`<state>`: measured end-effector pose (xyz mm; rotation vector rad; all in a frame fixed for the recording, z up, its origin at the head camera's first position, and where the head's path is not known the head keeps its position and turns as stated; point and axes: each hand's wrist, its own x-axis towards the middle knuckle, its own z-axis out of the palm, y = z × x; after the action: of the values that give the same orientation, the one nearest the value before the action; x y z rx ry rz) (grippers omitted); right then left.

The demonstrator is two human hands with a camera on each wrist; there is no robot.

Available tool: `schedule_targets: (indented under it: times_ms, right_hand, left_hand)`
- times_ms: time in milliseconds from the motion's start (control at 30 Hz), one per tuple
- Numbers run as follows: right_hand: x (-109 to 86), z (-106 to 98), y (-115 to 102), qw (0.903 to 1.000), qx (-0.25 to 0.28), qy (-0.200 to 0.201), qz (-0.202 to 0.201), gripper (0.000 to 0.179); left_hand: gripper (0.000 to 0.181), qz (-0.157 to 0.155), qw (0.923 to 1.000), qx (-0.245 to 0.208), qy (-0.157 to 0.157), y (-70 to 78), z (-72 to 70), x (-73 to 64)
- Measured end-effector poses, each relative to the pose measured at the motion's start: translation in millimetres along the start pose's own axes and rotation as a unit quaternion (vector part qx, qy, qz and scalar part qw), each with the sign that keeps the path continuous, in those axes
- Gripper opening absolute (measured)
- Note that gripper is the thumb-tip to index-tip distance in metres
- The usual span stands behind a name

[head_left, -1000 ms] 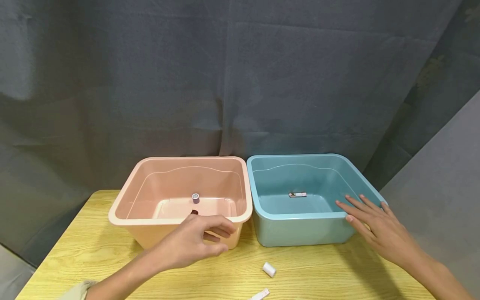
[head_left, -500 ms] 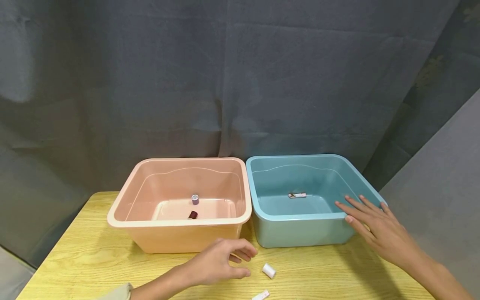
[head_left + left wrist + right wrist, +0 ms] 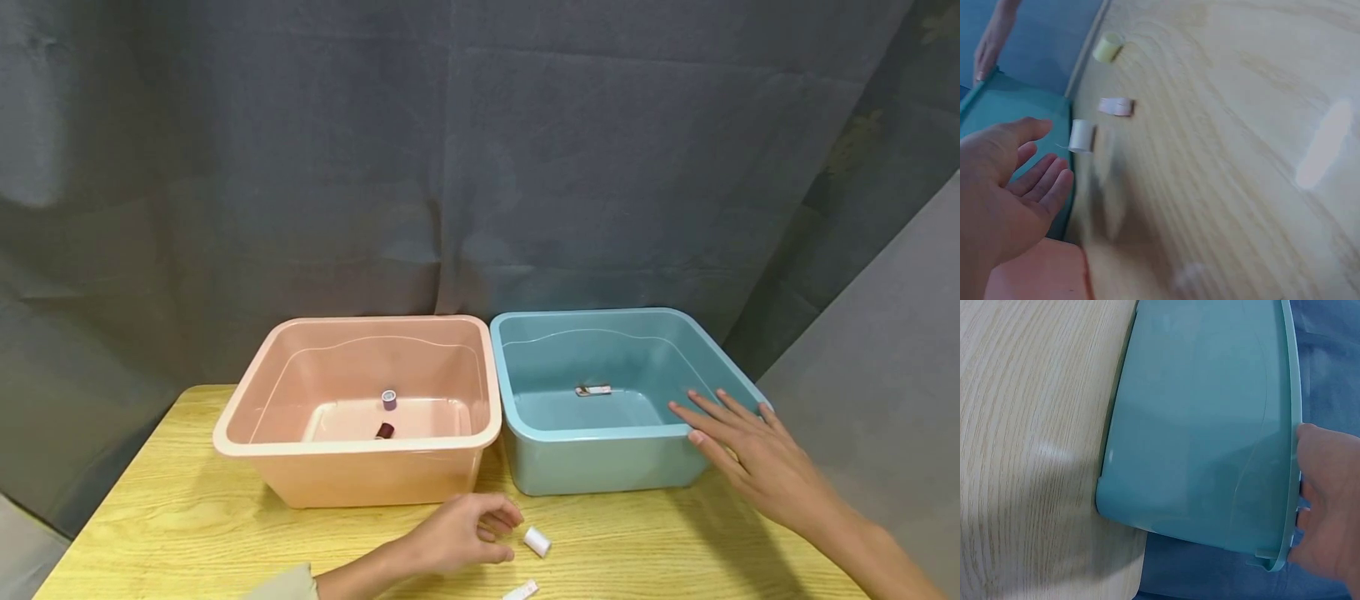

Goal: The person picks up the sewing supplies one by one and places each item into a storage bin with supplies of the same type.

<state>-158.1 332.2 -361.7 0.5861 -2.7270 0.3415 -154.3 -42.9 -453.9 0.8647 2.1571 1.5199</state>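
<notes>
A spool of white thread (image 3: 537,542) lies on the wooden table, a loose thread end trailing from it in the left wrist view. My left hand (image 3: 465,533) hovers just left of it, fingers loosely bent and nothing held. Beyond the spool is a small flat white-and-pink piece (image 3: 1115,106), and past that a pale yellow spool (image 3: 1108,48). At the near right corner of the blue bin (image 3: 600,433), my right hand (image 3: 757,454) rests on the rim with fingers spread and straight. One similar flat piece (image 3: 593,390) lies inside that bin.
Left of the blue bin stands a pink bin (image 3: 360,447), their rims side by side. It holds a purple spool (image 3: 389,400) and a dark maroon spool (image 3: 385,431). A grey curtain (image 3: 450,167) hangs behind the table (image 3: 165,517).
My left hand has come down from the pink bin's front rim, moving right and toward me to the white spool. The maroon spool is now uncovered. My right hand stays on the blue rim.
</notes>
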Motion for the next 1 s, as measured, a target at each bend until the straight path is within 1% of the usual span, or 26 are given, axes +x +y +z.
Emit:
schedule_targets:
  times_ms: [133, 367, 567, 767, 867, 1000]
  right_hand:
    - [-0.2, -1, 0, 1.0000, -0.002, -0.003, -0.001, 0.045]
    - [0.3, -1, 0, 1.0000, -0.004, -0.005, -0.003, 0.045]
    - [0.8, -1, -1, 1.0000, 0.001, -0.006, -0.003, 0.045]
    - [0.0, -1, -1, 1.0000, -0.002, -0.003, -0.003, 0.046]
    - [-0.3, 0, -1, 1.0000, -0.003, -0.002, -0.003, 0.046]
    - [0.1, -1, -1, 1.0000, -0.005, -0.003, -0.007, 0.046]
  left_hand:
    - [0.024, 0.001, 1.0000, -0.009, 0.000, -10.7, 3.7, 3.4]
    - [0.024, 0.024, 0.9994, 0.027, -0.002, -24.1, 6.4, 7.9]
    - [0.029, 0.018, 0.9991, 0.039, 0.002, -31.1, 9.4, 13.5]
    - [0.031, 0.016, 0.9982, 0.058, 0.001, -31.2, 11.7, 21.2]
    - [0.032, 0.028, 0.9970, 0.072, -0.002, -31.6, 13.4, 25.0]
    - [0.028, 0.062, 0.9934, 0.096, -0.010, -33.0, 15.6, 28.1]
